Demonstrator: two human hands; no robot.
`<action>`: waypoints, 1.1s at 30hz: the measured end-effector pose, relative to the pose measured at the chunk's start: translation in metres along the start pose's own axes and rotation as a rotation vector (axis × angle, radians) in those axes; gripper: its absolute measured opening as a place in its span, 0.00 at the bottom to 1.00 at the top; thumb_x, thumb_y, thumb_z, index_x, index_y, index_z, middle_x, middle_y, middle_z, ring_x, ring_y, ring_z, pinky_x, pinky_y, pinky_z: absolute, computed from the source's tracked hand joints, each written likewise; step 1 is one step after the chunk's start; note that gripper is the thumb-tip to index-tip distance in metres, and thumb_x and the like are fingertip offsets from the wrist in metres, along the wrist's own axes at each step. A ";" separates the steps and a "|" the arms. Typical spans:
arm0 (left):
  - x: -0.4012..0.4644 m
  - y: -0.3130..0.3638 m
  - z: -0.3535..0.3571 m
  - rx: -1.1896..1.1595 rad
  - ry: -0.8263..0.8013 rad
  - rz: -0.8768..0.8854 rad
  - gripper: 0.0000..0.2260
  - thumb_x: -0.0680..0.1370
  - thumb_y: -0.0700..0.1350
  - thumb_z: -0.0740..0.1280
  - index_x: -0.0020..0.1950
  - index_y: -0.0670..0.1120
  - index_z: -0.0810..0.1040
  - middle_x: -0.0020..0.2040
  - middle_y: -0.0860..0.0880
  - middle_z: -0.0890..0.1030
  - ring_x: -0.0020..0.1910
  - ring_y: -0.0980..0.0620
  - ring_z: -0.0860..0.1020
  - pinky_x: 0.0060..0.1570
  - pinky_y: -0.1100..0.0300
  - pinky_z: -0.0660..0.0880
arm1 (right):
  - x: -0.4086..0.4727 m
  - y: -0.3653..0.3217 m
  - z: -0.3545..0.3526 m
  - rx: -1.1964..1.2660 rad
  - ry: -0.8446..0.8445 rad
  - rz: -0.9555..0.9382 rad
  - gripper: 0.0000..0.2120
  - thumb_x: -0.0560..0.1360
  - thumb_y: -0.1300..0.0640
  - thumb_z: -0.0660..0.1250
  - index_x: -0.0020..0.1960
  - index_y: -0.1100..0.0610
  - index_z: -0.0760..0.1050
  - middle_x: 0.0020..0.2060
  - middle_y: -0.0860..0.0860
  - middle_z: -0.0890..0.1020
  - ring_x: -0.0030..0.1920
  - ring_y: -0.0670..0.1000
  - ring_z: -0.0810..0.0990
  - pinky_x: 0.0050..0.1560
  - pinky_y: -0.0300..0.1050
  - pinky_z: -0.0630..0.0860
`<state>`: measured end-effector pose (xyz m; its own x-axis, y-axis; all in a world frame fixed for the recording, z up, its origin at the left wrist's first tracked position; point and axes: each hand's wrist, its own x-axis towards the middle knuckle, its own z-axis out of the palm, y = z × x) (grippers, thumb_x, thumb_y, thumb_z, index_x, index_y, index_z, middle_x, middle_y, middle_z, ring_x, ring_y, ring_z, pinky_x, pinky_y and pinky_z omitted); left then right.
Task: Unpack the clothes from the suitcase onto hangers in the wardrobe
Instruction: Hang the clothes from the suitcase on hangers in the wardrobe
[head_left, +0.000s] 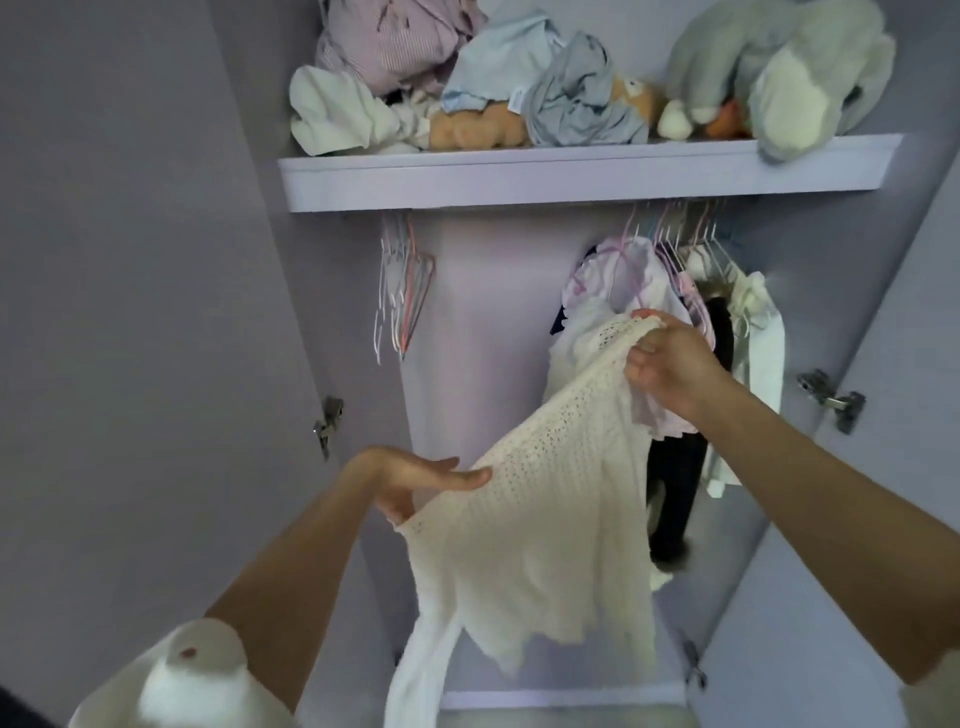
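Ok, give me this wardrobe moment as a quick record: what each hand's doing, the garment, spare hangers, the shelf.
left hand: holds the lower edge of the cream knit top
right hand: grips its upper edge, raised near the hung clothes
empty hangers: bunched at the rail's left
shelf: crumpled clothes and soft toys on top

One head-worn camera looks forward and up, close into the open wardrobe (498, 322) beneath its shelf (571, 174).
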<state>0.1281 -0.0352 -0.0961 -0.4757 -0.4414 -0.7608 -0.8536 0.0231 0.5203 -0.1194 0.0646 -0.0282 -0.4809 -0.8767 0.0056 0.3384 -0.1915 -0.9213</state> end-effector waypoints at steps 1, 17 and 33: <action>0.006 -0.007 0.000 -0.021 0.012 -0.025 0.50 0.60 0.74 0.62 0.76 0.59 0.44 0.77 0.46 0.42 0.73 0.37 0.57 0.71 0.44 0.60 | 0.001 -0.002 0.001 0.110 0.006 0.046 0.17 0.76 0.72 0.47 0.41 0.57 0.69 0.27 0.51 0.76 0.27 0.46 0.76 0.25 0.32 0.73; 0.085 -0.036 -0.034 -0.250 0.774 0.006 0.07 0.76 0.39 0.64 0.50 0.35 0.76 0.47 0.37 0.79 0.40 0.42 0.80 0.39 0.54 0.81 | 0.086 0.055 -0.027 -1.443 -0.138 -0.009 0.17 0.75 0.65 0.63 0.63 0.60 0.74 0.64 0.56 0.74 0.62 0.55 0.73 0.57 0.40 0.69; 0.089 0.061 -0.059 -0.141 0.623 0.467 0.35 0.72 0.51 0.72 0.74 0.52 0.57 0.64 0.57 0.67 0.62 0.55 0.68 0.59 0.61 0.68 | 0.144 0.052 0.053 -1.221 -0.411 -0.499 0.04 0.70 0.65 0.64 0.42 0.58 0.74 0.36 0.49 0.77 0.39 0.52 0.77 0.40 0.45 0.75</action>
<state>0.0459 -0.1257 -0.1093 -0.5361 -0.8361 -0.1162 -0.5405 0.2342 0.8081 -0.1286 -0.0946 -0.0546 0.0029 -0.9369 0.3496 -0.8166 -0.2040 -0.5399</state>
